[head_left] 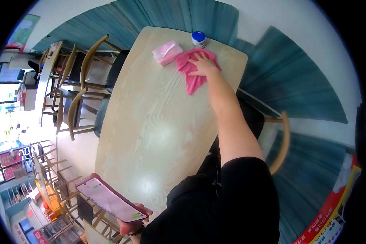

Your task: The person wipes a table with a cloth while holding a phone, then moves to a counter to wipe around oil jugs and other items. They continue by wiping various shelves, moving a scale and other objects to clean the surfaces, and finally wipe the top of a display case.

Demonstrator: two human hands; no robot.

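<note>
A pink cloth [194,79] lies crumpled on the wooden table [150,105] near its far end. My right hand [202,65] presses on it from above, fingers spread flat. Just left of the cloth sits a pink tissue pack [167,53]. A small jar with a blue lid [198,37] stands behind the cloth, close to the table's far edge. At the lower left, my left hand [133,221] holds a phone [110,199] with its lit screen facing up; a beaded bracelet is on that wrist.
Wooden chairs with dark seats [117,71] stand along the table's left side, and another chair [284,142] is at the right. Teal panels [288,77] line the wall beyond. More tables and chairs fill the left background, near bright windows.
</note>
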